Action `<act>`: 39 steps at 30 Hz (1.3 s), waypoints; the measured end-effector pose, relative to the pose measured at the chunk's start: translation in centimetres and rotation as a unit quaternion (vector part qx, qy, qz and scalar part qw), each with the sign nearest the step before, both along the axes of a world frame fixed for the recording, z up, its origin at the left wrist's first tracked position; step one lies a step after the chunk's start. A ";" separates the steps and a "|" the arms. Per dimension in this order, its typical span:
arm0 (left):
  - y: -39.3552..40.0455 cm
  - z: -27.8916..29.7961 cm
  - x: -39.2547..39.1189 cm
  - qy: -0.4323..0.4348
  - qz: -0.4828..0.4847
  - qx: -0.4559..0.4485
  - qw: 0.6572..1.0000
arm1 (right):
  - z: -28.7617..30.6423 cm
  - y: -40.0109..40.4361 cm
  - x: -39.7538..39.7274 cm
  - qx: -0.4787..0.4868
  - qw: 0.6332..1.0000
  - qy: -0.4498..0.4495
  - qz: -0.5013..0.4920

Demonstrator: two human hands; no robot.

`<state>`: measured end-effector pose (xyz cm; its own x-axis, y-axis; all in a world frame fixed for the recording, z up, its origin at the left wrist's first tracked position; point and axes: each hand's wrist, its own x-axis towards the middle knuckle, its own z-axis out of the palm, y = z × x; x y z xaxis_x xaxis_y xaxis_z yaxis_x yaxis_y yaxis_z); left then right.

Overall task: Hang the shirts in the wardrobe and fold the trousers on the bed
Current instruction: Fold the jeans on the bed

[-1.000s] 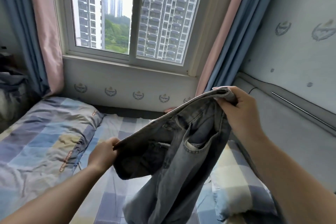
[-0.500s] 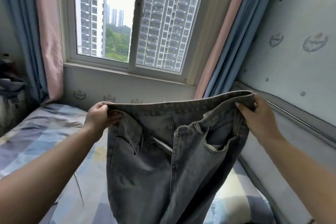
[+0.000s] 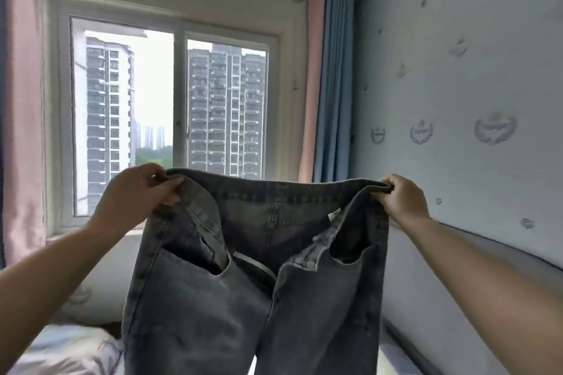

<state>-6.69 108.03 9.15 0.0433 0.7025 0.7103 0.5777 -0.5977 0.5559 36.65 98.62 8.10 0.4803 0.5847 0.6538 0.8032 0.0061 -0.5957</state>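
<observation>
Jeans [image 3: 243, 298] legs cut off by bottom edge below the fingers. Fingertips of left hand [image 3: 137, 192] and right hand [image 3: 402, 201] tucked behind waistband. Bed [image 3: 61, 350] blurred, mostly hidden.

The jeans [image 3: 243, 298] are held up by the waistband between two grips: the left hand [image 3: 137, 192] at the left corner, the right hand [image 3: 399, 199] at the right corner. Below the grips the legs are hung down, out of view at the bottom edge. Behind the grips and between them a window [image 3: 170, 113] is seen, with a curtain [image 3: 332, 85] to the right of it. The wall [image 3: 472, 85] is found right of the right grip. The bed [image 3: 70, 350] lies below the left grip.
</observation>
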 end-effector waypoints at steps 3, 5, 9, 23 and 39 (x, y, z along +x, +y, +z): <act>-2.1 2.3 2.0 0.107 0.116 0.108 0.982 | 2.1 -0.9 2.2 0.001 0.999 -0.012 -0.036; -3.4 3.7 3.8 0.058 0.075 0.177 0.980 | 4.4 -1.0 3.3 0.009 0.998 -0.021 -0.062; -5.5 8.5 5.9 -0.068 0.014 0.276 0.959 | 12.8 -0.4 3.3 0.086 0.995 0.004 -0.059; -6.6 -3.2 -8.4 -0.227 -0.066 0.033 0.971 | 15.3 14.2 -15.6 0.034 0.991 0.001 0.133; -16.5 -47.4 -45.0 -0.328 0.330 -0.377 0.801 | -37.1 23.9 -63.4 -0.415 0.854 -0.048 0.312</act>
